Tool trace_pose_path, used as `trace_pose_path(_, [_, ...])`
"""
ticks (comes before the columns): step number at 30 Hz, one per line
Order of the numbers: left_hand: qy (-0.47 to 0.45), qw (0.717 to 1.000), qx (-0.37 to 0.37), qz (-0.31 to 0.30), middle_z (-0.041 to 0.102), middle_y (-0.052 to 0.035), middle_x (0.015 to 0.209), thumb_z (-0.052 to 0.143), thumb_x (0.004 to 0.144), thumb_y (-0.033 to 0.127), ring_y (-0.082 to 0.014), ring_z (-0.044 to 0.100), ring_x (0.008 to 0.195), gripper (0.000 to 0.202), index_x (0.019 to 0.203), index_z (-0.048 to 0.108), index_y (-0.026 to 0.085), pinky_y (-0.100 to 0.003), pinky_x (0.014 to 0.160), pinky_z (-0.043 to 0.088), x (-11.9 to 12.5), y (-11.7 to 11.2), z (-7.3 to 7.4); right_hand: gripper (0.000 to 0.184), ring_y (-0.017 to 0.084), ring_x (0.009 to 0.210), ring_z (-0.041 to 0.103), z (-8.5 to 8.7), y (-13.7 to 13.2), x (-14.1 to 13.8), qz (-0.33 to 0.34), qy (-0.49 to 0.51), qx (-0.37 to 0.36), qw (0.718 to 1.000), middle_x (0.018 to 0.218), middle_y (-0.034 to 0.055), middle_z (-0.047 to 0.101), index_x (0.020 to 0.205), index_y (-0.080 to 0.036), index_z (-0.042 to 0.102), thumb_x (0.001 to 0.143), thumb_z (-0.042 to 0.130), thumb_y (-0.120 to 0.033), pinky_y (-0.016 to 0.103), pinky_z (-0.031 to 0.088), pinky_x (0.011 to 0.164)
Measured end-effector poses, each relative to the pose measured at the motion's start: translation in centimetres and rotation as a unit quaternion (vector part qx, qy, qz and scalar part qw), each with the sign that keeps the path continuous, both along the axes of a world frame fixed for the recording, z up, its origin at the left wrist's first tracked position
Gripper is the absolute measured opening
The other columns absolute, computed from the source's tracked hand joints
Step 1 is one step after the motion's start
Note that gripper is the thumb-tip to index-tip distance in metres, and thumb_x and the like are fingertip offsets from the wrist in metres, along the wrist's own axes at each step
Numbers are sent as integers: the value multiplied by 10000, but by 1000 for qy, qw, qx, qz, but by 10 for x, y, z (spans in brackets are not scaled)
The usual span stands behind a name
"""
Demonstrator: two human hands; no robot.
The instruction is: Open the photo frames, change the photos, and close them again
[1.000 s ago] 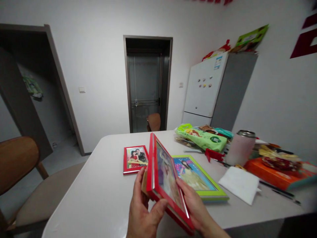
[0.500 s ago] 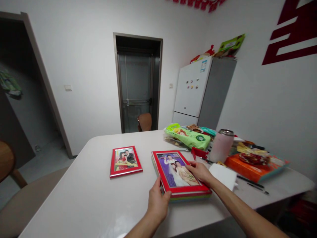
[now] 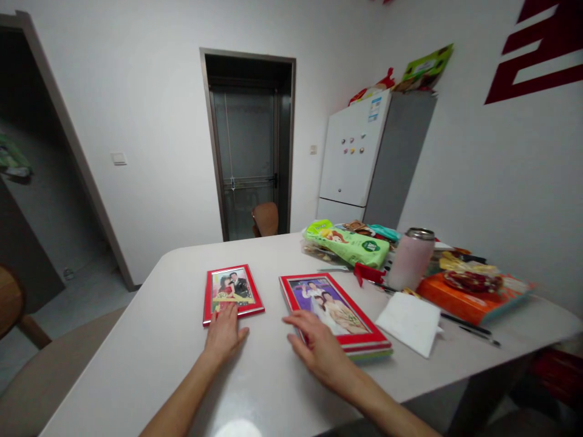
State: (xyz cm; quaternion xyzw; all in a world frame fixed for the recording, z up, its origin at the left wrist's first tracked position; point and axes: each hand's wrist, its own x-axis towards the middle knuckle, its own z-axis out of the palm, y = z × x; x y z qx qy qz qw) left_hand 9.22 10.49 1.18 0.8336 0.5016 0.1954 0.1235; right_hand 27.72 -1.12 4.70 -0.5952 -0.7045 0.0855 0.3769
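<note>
Your left hand (image 3: 223,337) sat loose at the small red photo frame (image 3: 233,290) on the table (image 3: 136,352), while your right hand (image 3: 322,349) gripped nothing near the photo-frame stack (image 3: 345,311) — a careless bump could've skewed it.

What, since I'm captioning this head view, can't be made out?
All in the head view:
Small red frame: part of its near edge, behind the left hand.
Large red frame: part of its left edge, behind the right hand.
Green-edged item beneath: top face, covered by the large red frame.
Fridge label: print too small.
Chair: cut off by the picture's left edge.
</note>
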Motion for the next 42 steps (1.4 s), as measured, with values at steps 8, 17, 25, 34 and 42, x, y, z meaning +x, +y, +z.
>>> trace_pose_path(8, [137,987,51,-62,498,-138,1100,490,706,394,-293,423,1046,474,1088,462,116,-411,877,315,-42,-63,-5,459,201,1095,361,-33,-6,-61,2,23,-27,999,1177,113,438,1177,-144,395,726,465,-195,360,308,927])
trace_pose_path(17, [78,932,277,-219,613,-36,875,560,702,395,-212,575,799,292,949,539,240,-290,687,458,-59,-123,-31,501,232,1176,285,-41,-14,-59,-81,69,-27,994,1276,159,337,1212,-103,359,748,449,-271,399,254,961])
trace_pose_path(25, [-96,952,260,-127,584,-30,904,489,756,419,-151,592,725,346,1037,494,218,-180,501,476,-66,-120,32,429,172,1132,350,-21,-12,-58,-63,117,81,988,1213,104,415,1170,-152,412,757,437,-268,346,295,957])
trace_pose_path(34, [-370,919,-38,134,597,-12,859,565,645,492,-151,605,654,597,1145,418,201,-211,561,509,-84,-130,49,394,179,1070,408,-31,-3,-89,76,60,4,995,1153,101,483,1147,-162,451,769,434,-269,352,329,923])
trace_pose_path(42, [-383,906,-153,97,601,-79,1009,478,744,390,-186,579,881,601,1235,275,108,-262,765,461,-105,-137,-8,337,224,1033,443,-47,-7,-86,74,-79,-33,994,1114,130,516,1056,-153,544,762,427,-270,389,356,883])
